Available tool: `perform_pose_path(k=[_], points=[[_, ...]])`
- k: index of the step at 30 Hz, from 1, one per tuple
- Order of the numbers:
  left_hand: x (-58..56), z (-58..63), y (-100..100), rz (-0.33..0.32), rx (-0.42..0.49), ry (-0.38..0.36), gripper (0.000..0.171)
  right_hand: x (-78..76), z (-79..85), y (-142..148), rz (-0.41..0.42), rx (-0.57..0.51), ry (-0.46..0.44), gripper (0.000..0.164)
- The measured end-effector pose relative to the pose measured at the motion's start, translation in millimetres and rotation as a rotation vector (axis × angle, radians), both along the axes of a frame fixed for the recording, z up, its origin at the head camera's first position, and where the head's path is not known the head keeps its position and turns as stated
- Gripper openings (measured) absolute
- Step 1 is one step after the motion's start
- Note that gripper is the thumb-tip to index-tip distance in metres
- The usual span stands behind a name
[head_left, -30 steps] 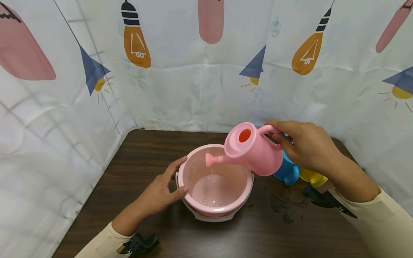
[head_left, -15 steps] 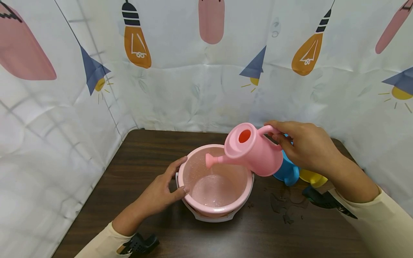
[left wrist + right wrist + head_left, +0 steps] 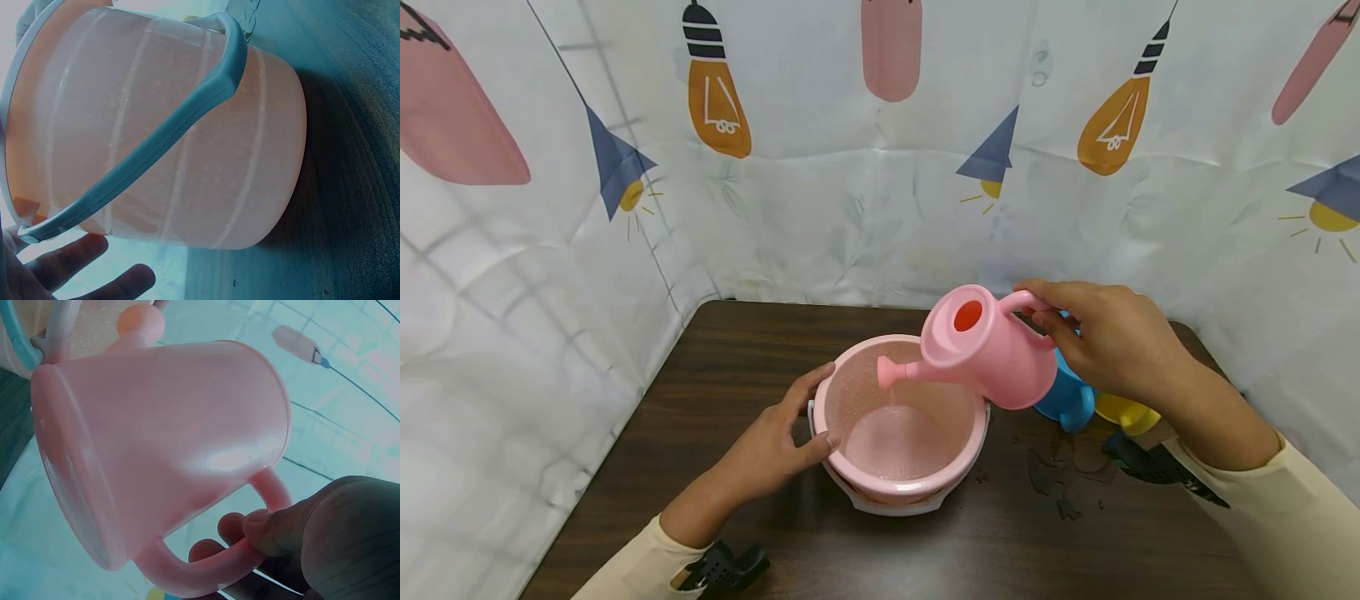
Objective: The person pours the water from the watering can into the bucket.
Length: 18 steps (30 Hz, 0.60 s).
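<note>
A pink watering can (image 3: 988, 354) is tilted over a light pink bucket (image 3: 901, 487), its spout head above the opening. A thin trickle falls from the spout into the bucket, where the bottom looks wet. My right hand (image 3: 1112, 337) grips the can's looped handle (image 3: 206, 572), thumb and fingers wrapped round it in the right wrist view. With fingers spread, my left hand (image 3: 767, 454) rests on the bucket's left rim. The left wrist view shows the bucket's carry handle (image 3: 156, 147) hanging down its side and straight fingers (image 3: 75, 256) beside the rim.
Behind the right hand stand a blue cup-like thing (image 3: 1067, 400) and a yellow thing (image 3: 1127, 412), both partly hidden. Spilled water (image 3: 1067, 479) lies on the dark wooden table (image 3: 760, 342). A printed white cloth (image 3: 850, 217) hangs along the back and left.
Both hands, the watering can and the bucket hold nearly the same places. The trickle from the spout continues.
</note>
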<state>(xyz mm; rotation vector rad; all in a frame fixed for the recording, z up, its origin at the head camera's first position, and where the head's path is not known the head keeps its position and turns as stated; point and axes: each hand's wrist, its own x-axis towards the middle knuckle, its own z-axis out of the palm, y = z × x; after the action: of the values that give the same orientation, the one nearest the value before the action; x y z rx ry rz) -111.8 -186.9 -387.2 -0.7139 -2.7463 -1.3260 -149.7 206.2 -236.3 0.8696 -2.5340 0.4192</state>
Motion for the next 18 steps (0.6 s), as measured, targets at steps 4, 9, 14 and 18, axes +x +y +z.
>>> perform_pose_path(k=[4,9,14,18], points=[[0.0,0.7,0.0,0.004,0.000,-0.007,0.082,0.0,0.0,-0.3,0.001,-0.001,0.000,0.034],[0.1,1.3,0.3,0.005,-0.001,-0.009,0.082,-0.1,-0.3,-0.4,0.005,-0.008,0.007,0.035],[0.3,0.8,0.1,0.005,-0.007,-0.006,0.082,0.4,0.2,-0.6,0.001,-0.001,0.004,0.034],[0.1,0.4,-0.2,0.007,-0.015,0.002,0.082,1.2,0.7,-0.7,-0.001,-0.002,0.002,0.035]])
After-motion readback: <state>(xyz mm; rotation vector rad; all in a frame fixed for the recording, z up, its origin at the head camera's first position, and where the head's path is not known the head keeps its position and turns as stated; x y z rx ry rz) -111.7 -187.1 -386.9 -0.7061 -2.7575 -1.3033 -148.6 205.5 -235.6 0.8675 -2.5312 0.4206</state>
